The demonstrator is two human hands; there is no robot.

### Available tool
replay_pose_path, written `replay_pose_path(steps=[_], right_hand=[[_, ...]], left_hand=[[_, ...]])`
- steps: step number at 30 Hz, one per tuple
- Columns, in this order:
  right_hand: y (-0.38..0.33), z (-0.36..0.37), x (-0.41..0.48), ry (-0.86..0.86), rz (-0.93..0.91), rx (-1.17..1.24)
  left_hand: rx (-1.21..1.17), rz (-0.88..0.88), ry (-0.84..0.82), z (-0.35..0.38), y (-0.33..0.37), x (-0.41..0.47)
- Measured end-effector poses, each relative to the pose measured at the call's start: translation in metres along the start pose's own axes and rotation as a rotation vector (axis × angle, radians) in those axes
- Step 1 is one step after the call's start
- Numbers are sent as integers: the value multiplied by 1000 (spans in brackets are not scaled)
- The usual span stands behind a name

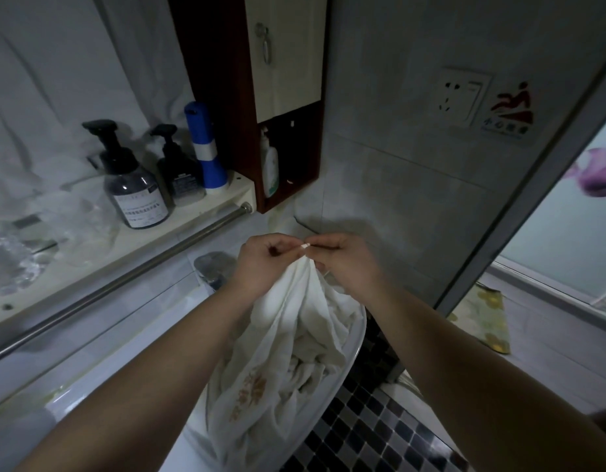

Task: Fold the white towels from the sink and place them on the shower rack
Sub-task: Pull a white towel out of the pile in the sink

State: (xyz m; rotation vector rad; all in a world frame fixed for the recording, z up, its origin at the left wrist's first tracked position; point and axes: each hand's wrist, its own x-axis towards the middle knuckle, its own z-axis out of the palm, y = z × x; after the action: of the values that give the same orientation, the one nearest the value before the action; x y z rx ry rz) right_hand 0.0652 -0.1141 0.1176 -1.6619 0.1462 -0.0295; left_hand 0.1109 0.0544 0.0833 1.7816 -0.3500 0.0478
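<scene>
Two hands pinching towel, sink mostly hidden

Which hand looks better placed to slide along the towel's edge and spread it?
Probably the right hand: open wall space lies beside it, while the left hand has the shelf rail close by. Both pinch the towel.

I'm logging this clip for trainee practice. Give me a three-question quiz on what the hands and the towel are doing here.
1. True or false: both hands pinch the same gathered edge of the white cloth towel.
2. Where does the towel's lower part lie?
3. Which stands nearer the dark wooden cabinet: A, the blue and white flashlight, or B, the clear pump bottle?

Key: 1 true, left hand and right hand; 2 in the white sink; 3 A.
</scene>
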Motion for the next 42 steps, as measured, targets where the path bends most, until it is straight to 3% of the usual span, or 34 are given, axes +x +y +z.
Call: replay_pose_path(steps=[12,16,28,36,42], right_hand=[[0,2,2,-71,-108,-139],[2,1,5,-64,-116,-132],[-29,-14,14,-192,-208,-38],[-36,-40,36,111,-308,-59],[-23,-55,44,334,-207,-39]], left_hand=[[125,114,-52,-11,3,8],[167,80,-59,-10,0,8],[-200,-52,-293,-15,28,3],[-5,40,-328,-45,37,9],[96,26,-230,-64,5,-8]])
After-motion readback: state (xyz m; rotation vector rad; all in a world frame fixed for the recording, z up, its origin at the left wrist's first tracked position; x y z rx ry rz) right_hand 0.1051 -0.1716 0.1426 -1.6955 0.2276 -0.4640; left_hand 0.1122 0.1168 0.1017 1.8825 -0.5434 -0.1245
